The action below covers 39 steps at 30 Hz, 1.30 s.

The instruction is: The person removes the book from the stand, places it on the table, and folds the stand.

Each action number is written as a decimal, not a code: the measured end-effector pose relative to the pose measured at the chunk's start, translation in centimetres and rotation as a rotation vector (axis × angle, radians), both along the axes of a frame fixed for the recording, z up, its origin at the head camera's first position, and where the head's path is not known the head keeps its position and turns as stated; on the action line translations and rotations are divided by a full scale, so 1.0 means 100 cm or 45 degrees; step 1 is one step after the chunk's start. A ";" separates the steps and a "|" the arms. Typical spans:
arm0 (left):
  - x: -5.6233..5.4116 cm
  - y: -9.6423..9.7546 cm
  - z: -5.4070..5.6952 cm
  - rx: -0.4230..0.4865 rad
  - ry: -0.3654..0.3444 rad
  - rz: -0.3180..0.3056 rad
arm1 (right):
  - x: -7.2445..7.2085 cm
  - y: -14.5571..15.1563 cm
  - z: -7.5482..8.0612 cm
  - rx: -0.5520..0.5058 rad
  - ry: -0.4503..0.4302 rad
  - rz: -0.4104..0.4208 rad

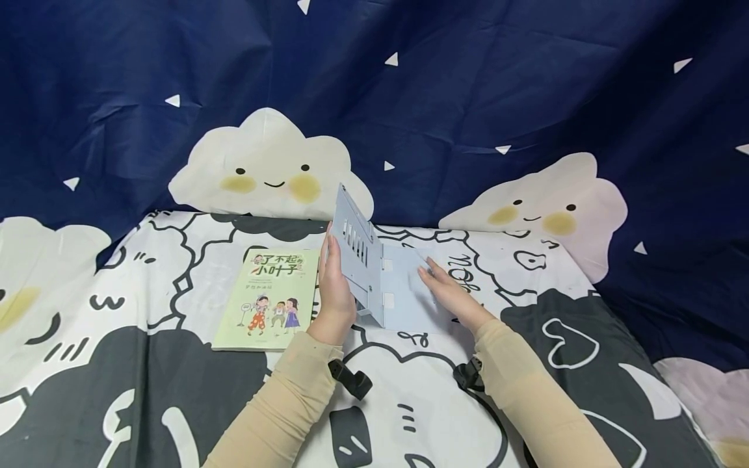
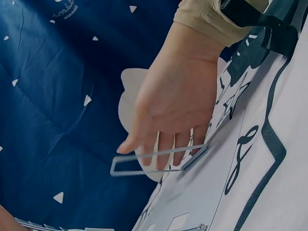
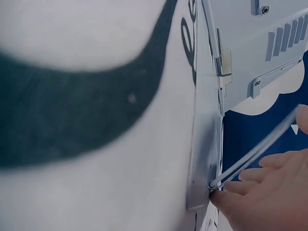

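A light blue folding book stand [image 1: 409, 286] lies half opened on the cloth. One panel lies flat; the slotted panel [image 1: 357, 247] rises at its left side. My left hand [image 1: 337, 296] rests with straight fingers against the outer left face of that raised panel; some fingertips are hidden behind it. Over the flat panel is my right hand [image 1: 453, 292], its fingers straight and slightly spread. In the right wrist view its thumb and fingers [image 3: 245, 186] lie along a tilted wire-like page holder [image 3: 257, 151]. The left wrist view shows this holder [image 2: 161, 161] as a narrow loop before the fingers.
A pale green book [image 1: 263, 302] with cartoon children on its cover lies left of the stand. White, grey and black patterned cloth [image 1: 409, 383] covers the surface. Behind it hangs a dark blue curtain [image 1: 445, 97] with clouds and small white triangles.
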<state>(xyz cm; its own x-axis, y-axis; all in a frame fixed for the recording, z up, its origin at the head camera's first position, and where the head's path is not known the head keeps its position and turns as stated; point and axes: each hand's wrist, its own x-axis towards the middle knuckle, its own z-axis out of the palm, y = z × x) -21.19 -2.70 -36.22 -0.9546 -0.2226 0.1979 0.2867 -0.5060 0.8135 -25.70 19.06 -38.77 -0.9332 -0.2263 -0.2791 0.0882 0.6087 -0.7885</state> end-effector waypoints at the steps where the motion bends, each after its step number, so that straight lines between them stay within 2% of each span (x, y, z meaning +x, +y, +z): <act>1: -0.001 0.000 0.000 0.001 0.007 -0.001 | 0.000 -0.001 0.000 0.016 -0.012 0.015; 7: -0.002 0.001 -0.001 -0.021 0.058 -0.014 | -0.003 -0.002 -0.004 0.079 -0.077 0.092; 14: 0.000 0.002 -0.001 -0.052 0.012 -0.029 | -0.002 -0.002 -0.007 0.119 -0.111 0.131; 19: 0.001 0.003 -0.001 -0.072 0.048 -0.049 | -0.001 -0.001 -0.009 0.049 -0.118 0.082; 24: 0.003 0.006 0.000 -0.110 0.008 -0.079 | 0.007 -0.002 -0.010 -0.042 -0.109 0.003; 32: 0.007 0.014 0.002 -0.337 -0.024 -0.128 | 0.019 0.003 -0.011 -0.221 -0.087 -0.037; 39: 0.010 0.024 -0.003 -0.569 -0.022 -0.218 | 0.024 0.005 -0.008 -0.315 -0.093 -0.059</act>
